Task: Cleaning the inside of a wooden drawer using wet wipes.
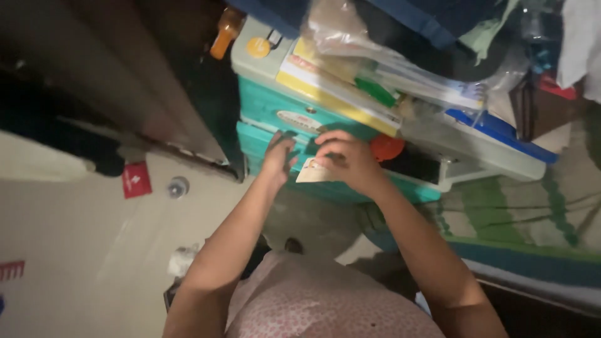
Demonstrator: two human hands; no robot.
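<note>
My right hand point(347, 158) is closed around a small pale card or packet point(311, 172), held in front of a teal drawer unit point(269, 116). My left hand point(278, 156) has its fingers spread and rests flat against the teal drawer front, just left of the card. An orange round thing point(387, 148) sits in the open drawer right behind my right hand. On top of the unit lie flat books or folders with a yellow edge point(341, 103) under a clear plastic bag point(350, 34).
A pale green box point(250, 59) with an orange bottle point(224, 31) stands at the unit's back left. A red packet point(136, 179) and a small round cap point(178, 186) lie on the pale floor. A green patterned cloth point(532, 213) lies at the right.
</note>
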